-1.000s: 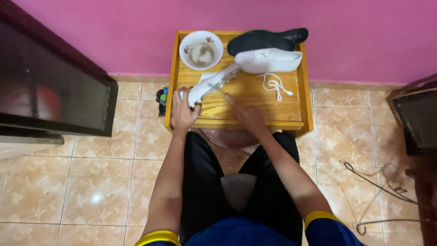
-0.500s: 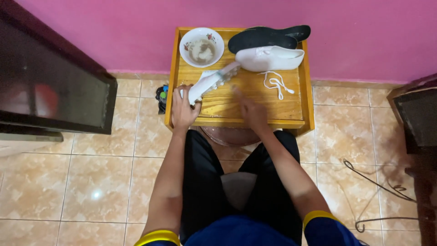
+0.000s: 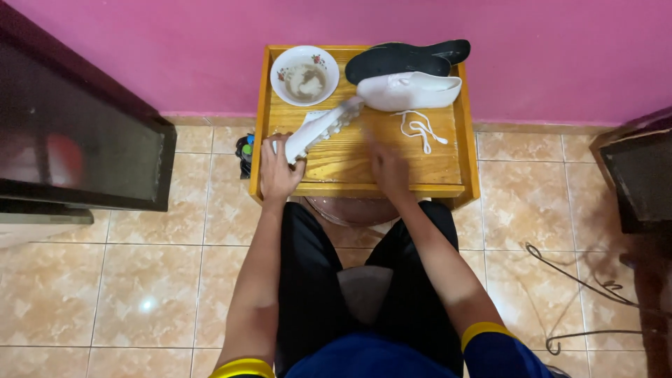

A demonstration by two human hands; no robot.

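Observation:
My left hand grips the heel end of a white shoe, which lies tilted across the left part of a small wooden table, toe pointing up and right. My right hand is blurred over the middle of the table top, just right of that shoe; I cannot tell whether it holds anything. A second white shoe lies on its side at the back right. Its loose white lace lies in front of it.
A white bowl of murky brown liquid sits at the table's back left. Black insoles lean behind the second shoe against the pink wall. A dark cabinet stands left, dark furniture right, and a cable lies on the tiled floor.
My right hand has drifted slightly right, away from the held shoe. The left hand keeps its hold on the shoe, which has shifted a little.

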